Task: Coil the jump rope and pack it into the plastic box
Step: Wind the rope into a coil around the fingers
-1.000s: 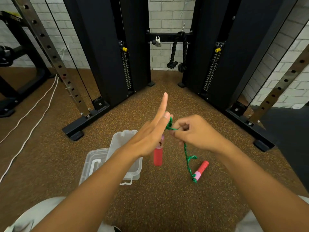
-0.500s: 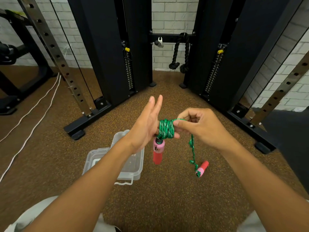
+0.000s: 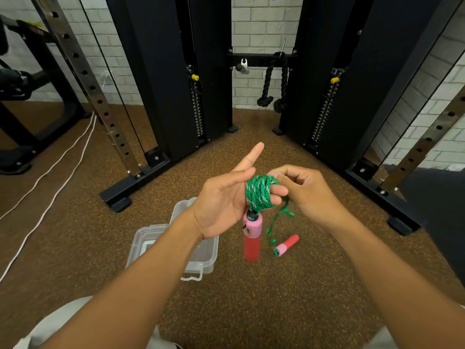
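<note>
A green jump rope (image 3: 259, 193) is wound in a thick coil around the lower fingers of my left hand (image 3: 224, 205), whose index finger points up. One pink-and-red handle (image 3: 251, 238) hangs straight down from the coil. My right hand (image 3: 304, 192) pinches the loose strand just right of the coil. That strand drops to the second pink-and-red handle (image 3: 286, 245), which dangles low near the floor. The clear plastic box (image 3: 203, 258) stands open on the floor under my left forearm, partly hidden by it.
The box's clear lid (image 3: 144, 241) lies just left of it. Black cable-machine columns (image 3: 163, 79) and their feet (image 3: 118, 197) ring the brown rubber floor. A white cord (image 3: 52, 182) runs along the left. My knees show at the bottom edge.
My right hand has carried the strand around my left fingers and the coil has grown thicker. The free handle has risen a little as the loose rope shortened.
</note>
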### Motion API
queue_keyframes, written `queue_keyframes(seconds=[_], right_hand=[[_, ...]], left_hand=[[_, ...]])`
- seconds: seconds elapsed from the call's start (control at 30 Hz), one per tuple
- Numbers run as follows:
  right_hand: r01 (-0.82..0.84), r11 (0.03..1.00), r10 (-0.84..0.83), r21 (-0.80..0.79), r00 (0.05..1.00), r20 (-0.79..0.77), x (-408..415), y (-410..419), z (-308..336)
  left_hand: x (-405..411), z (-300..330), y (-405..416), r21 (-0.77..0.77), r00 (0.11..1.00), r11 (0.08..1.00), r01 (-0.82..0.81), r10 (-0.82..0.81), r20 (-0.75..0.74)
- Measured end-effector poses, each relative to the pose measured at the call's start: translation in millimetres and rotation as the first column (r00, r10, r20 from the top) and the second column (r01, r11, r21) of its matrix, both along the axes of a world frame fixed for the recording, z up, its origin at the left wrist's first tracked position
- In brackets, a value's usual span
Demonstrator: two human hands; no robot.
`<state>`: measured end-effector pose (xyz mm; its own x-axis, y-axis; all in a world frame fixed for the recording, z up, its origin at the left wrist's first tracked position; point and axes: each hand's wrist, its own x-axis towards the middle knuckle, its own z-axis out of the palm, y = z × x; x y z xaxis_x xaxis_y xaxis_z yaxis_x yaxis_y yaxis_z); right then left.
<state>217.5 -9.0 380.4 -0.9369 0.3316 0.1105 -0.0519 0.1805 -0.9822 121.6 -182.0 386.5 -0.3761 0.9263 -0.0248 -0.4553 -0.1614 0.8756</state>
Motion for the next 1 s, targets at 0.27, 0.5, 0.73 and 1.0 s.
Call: queue_keyframes(seconds=[0.27, 0.5, 0.73, 1.0], right_hand=[[-0.086, 0.992, 0.061, 0.09, 0.967, 0.246, -4.0, -5.7, -18.1], [-0.205, 0.931, 0.112, 0.303, 0.949, 0.296, -3.5, -14.2, -22.6], [-0.169, 0.869, 0.059, 0.465, 0.969, 0.241, -1.1, -18.4, -12.3], [-0.133, 0.817, 0.028, 0.561, 0.981, 0.191, 0.6, -17.3, -8.3]], left_hand=[[-0.3, -0.3, -0.4, 0.026, 0.998, 0.998, -0.06, 0.06, 0.011], [-5.9, -2.5, 3.7, 0.052, 0.98, 0.978, -0.2, 0.199, 0.03], [-9.5, -4.9, 5.4, -0.001, 0.923, 0.937, -0.348, 0.343, -0.173], [-1.7, -19.2, 12.7, -0.16, 0.734, 0.912, -0.377, 0.189, -0.652]])
